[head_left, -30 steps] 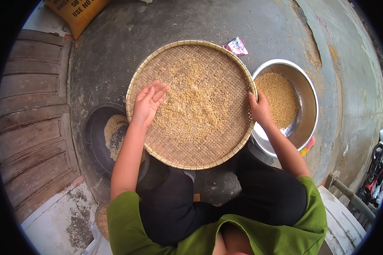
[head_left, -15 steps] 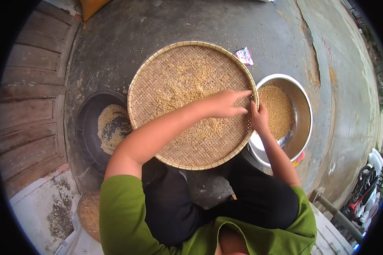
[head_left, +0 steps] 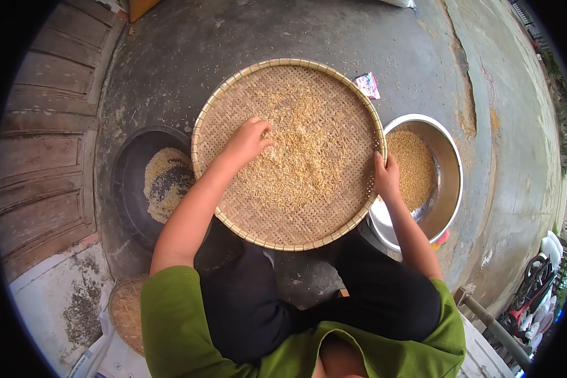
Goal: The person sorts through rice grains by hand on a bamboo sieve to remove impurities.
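Gripping woven tray [head_left: 309, 227] rim at its right edge with right hand [head_left: 386, 176], steadying it over knees. Left hand [head_left: 246, 142], fingers curled loosely, raking grain [head_left: 296, 157] mid-tray. Beyond tray's right edge, steel bowl [head_left: 450, 170] catching cleaned grain.

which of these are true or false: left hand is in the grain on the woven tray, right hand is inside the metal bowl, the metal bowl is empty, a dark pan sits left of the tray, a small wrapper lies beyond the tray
1. The left hand is in the grain on the woven tray. True.
2. The right hand is inside the metal bowl. False: it grips the tray's right rim.
3. The metal bowl is empty. False: it holds grain.
4. A dark pan sits left of the tray. True.
5. A small wrapper lies on the ground beyond the tray. True.
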A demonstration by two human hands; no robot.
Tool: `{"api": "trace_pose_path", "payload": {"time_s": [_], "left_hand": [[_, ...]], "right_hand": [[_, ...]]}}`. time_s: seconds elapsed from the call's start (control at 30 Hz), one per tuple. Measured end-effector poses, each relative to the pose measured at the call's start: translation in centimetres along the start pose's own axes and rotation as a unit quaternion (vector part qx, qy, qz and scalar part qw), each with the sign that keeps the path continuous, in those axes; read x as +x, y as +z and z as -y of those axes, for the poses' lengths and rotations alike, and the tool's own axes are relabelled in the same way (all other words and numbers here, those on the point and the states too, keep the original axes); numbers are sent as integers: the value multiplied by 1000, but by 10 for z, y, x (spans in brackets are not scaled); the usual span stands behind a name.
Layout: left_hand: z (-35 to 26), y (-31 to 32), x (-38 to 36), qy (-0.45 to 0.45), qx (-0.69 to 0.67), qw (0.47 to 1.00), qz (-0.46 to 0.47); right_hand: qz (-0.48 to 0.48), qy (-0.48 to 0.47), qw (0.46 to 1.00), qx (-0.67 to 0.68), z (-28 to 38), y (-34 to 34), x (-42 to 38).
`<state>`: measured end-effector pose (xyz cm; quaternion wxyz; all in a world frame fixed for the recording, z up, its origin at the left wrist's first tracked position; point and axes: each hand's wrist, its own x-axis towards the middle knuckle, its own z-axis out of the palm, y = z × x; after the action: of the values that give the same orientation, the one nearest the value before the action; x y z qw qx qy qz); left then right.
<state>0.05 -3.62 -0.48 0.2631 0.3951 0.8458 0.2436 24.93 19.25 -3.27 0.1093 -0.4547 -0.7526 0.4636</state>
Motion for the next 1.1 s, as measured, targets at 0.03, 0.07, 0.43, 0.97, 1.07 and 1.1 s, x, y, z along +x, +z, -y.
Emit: {"api": "trace_pose_path", "payload": {"time_s": [0.03,0.07,0.43,0.97,1.07,1.1], "left_hand": [[-1,1,2,-13,9,1000,10],[-1,1,2,-27,17,999,20],[16,-11,-4,-197,-356,913,42],[-3,-12,-12,-226,-396,888,54],[-12,-16,-13,-233,-382,892,61],[-12,-16,-13,-232,-382,892,62]], "right_hand": [[1,3,1000,-5,1,0,-1],[2,2,1000,-5,1,0,-1],[12,-1,1000,-8,2,-1,-1],[9,-3,1000,-24,3,-3,-1],[2,2,1000,-17,3,-3,-1],[7,3,1000,-24,2,-3,0]]}}
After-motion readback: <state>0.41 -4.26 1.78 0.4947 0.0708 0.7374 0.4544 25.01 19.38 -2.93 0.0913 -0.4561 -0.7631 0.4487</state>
